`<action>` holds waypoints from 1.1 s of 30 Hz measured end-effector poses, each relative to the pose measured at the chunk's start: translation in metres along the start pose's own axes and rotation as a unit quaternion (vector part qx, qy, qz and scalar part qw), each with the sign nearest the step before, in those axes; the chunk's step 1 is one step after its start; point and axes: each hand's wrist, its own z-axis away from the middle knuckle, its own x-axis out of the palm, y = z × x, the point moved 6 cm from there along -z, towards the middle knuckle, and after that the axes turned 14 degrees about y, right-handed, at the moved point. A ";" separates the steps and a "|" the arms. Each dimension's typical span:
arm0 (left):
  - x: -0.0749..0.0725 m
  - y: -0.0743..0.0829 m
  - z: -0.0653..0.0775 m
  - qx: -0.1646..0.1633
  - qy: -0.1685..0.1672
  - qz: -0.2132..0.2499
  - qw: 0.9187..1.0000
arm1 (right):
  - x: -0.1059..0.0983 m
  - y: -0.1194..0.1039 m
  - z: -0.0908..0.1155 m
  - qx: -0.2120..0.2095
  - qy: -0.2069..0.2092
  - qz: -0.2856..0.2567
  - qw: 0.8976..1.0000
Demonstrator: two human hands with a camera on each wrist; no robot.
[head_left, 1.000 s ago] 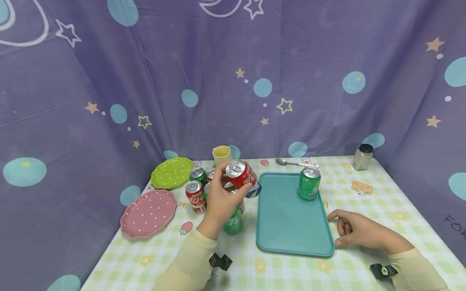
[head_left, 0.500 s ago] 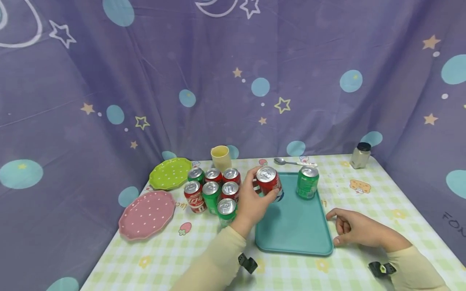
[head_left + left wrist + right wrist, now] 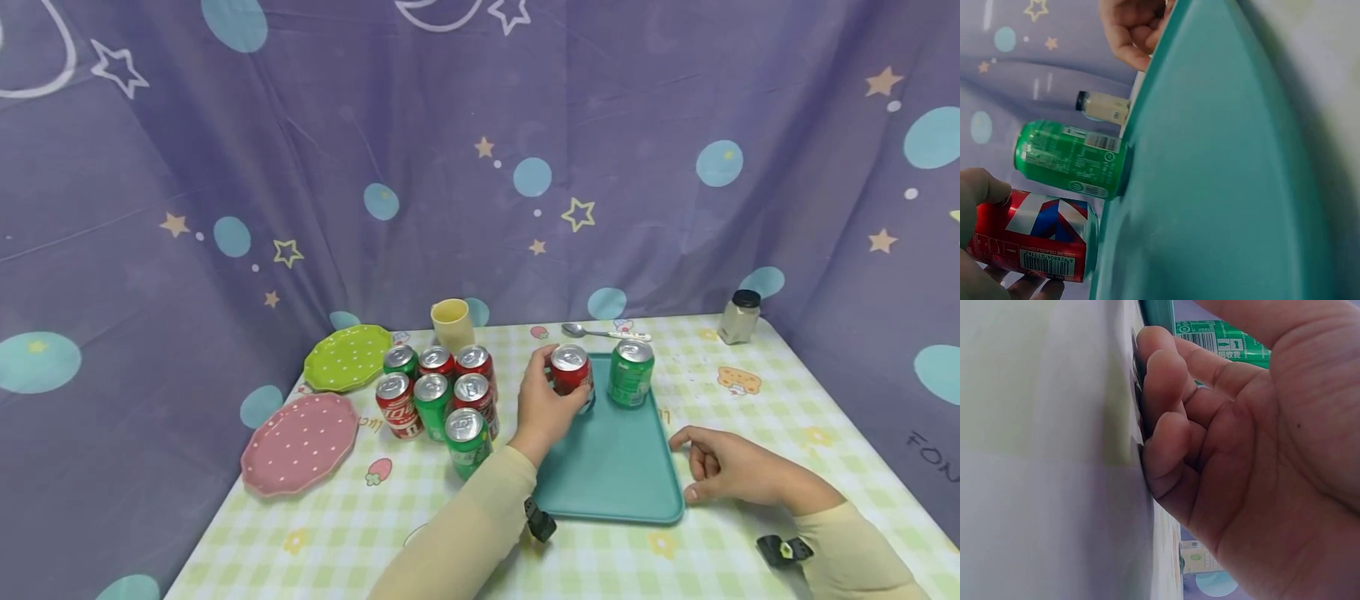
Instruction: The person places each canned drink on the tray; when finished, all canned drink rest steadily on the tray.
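My left hand (image 3: pixel 546 407) grips a red soda can (image 3: pixel 570 369) over the far left part of the teal tray (image 3: pixel 607 475). In the left wrist view, fingers and thumb wrap the upper part of the red can (image 3: pixel 1035 234), and its base is at the tray surface; whether it touches I cannot tell. A green soda can (image 3: pixel 631 375) stands upright on the tray, just right of the red one. My right hand (image 3: pixel 738 471) rests on the table at the tray's right edge, fingers loosely bent, holding nothing. Its palm (image 3: pixel 1260 469) shows bare in the right wrist view.
Several red and green cans (image 3: pixel 433 404) stand grouped left of the tray. Behind them is a yellow cup (image 3: pixel 452 325). A green plate (image 3: pixel 348 358) and a pink plate (image 3: pixel 300 446) lie at the left. A spoon (image 3: pixel 606 333) and a black-lidded jar (image 3: pixel 740 318) are at the back.
My left hand has carried the red can rightward from above the can group and lowered it over the tray beside the green can. The right hand has stayed in place.
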 end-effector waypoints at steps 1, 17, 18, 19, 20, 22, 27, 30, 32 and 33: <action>0.003 -0.001 -0.001 -0.005 0.000 -0.005 1.000 | 0.000 0.000 0.000 0.001 0.000 0.000 1.000; 0.030 -0.007 -0.015 -0.007 -0.004 -0.015 1.000 | 0.000 0.001 -0.003 -0.002 -0.005 0.008 1.000; 0.031 -0.007 -0.015 -0.007 -0.006 -0.015 1.000 | 0.000 0.002 -0.003 -0.002 -0.006 0.008 1.000; 0.032 -0.007 -0.015 -0.007 -0.007 -0.014 1.000 | 0.000 0.001 -0.003 -0.002 -0.007 0.006 1.000; 0.033 -0.008 -0.015 -0.007 -0.008 -0.014 1.000 | 0.000 0.001 -0.003 -0.002 -0.008 0.004 1.000; 0.036 -0.009 -0.016 -0.009 -0.009 -0.014 1.000 | 0.000 0.002 -0.003 -0.001 -0.008 0.004 1.000; 0.039 -0.012 -0.015 -0.017 -0.010 -0.008 1.000 | 0.000 0.003 -0.002 0.000 -0.004 0.003 1.000; 0.041 -0.013 -0.016 -0.017 -0.011 -0.014 1.000 | 0.000 0.002 -0.001 0.001 -0.001 0.005 1.000; 0.042 -0.013 -0.016 -0.015 -0.012 -0.024 1.000 | 0.000 0.001 -0.001 0.000 0.001 0.006 1.000; 0.043 -0.013 -0.016 -0.014 -0.013 -0.029 0.999 | 0.000 0.001 0.000 0.001 0.002 0.006 1.000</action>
